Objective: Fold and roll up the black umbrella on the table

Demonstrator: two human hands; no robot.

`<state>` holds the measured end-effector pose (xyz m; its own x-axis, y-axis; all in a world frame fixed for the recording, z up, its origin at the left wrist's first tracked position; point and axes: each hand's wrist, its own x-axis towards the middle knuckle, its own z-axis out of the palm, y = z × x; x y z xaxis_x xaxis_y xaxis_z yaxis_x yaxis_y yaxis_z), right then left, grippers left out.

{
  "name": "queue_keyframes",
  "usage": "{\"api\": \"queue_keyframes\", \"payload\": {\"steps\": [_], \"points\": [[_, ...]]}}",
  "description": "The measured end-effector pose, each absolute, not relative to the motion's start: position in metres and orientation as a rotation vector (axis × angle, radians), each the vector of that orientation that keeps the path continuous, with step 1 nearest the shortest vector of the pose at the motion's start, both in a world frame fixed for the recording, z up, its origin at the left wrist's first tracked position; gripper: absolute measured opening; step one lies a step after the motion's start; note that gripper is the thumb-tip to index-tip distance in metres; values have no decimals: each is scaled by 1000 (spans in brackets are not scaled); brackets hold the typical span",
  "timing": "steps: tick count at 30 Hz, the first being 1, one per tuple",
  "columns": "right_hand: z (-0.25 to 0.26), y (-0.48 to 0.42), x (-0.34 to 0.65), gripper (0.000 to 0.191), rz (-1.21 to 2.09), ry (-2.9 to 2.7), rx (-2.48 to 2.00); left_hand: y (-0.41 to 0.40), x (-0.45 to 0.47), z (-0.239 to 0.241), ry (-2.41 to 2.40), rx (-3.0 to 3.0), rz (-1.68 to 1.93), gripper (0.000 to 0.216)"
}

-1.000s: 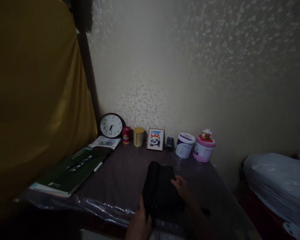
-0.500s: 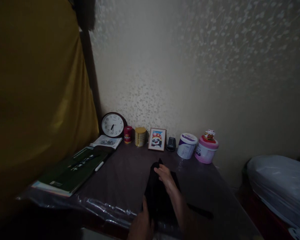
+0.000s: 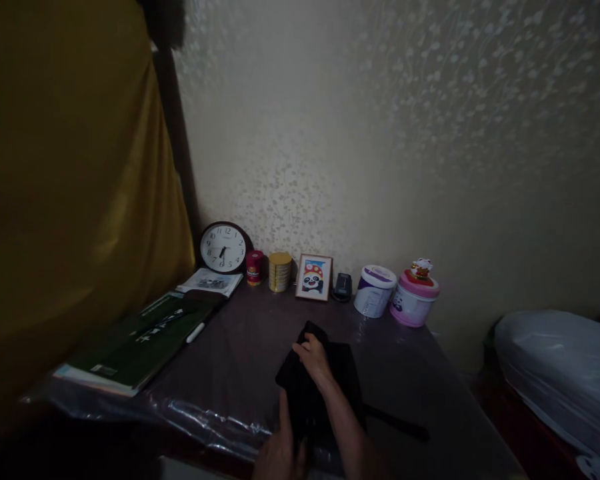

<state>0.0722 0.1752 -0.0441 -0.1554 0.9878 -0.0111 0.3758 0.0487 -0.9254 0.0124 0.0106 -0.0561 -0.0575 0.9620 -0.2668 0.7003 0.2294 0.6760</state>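
A black folded cloth or pouch (image 3: 340, 383) lies on the dark table (image 3: 240, 353) in front of me. My right hand (image 3: 311, 355) reaches across it and pinches its far left corner, which is lifted and folding over. My left hand (image 3: 279, 453) rests at the near edge of the black item, fingers pointing forward and pressing on it. A dark strap (image 3: 397, 423) trails from the item to the right.
Along the wall stand a clock (image 3: 223, 248), a red tin (image 3: 253, 268), a gold tin (image 3: 280, 271), a panda picture (image 3: 313, 277), a small black device (image 3: 343, 287), a white tub (image 3: 375, 291) and a pink jar (image 3: 413, 297). Green books (image 3: 140, 340) lie left. A plastic-covered bundle (image 3: 555, 373) sits right.
My right hand moved from the item's right side up to its far end, then left, taking hold of the corner. The black item's left corner has shifted leftward. My left hand stayed.
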Motion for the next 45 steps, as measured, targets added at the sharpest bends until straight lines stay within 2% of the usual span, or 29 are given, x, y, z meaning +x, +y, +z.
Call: {"api": "queue_keyframes", "payload": {"steps": [3, 11, 15, 18, 23, 30, 36, 40, 45], "points": [[-42, 174, 71, 49, 1040, -1677, -1425, 8, 11, -53, 1784, 1537, 563, 86], [-36, 169, 69, 42, 1017, -1813, -1386, 12, 9, -28, 1833, 1769, 236, 83], [-26, 153, 80, 30, 1133, -1927, -1163, 15, 10, -36, 1849, 1780, 292, 82], [-20, 132, 100, 22, 1003, -2004, -952, 14, 10, -42, 1822, 1765, 333, 81], [-30, 113, 127, 26, 761, -2106, -862, 14, 10, -43, 1805, 1742, 321, 79], [-51, 161, 120, 30, 545, -2290, -904, 18, 13, -39, 1848, 1665, 187, 82], [-49, 209, 109, 30, 302, -2357, -1149, 18, 12, -43, 1889, 1671, 207, 80], [-42, 209, 102, 31, 100, -2309, -1243, 19, 12, -41, 1854, 1676, 209, 83], [-41, 159, 85, 34, 284, -2521, -1071, 19, 12, -45, 1865, 1663, 165, 84]]}}
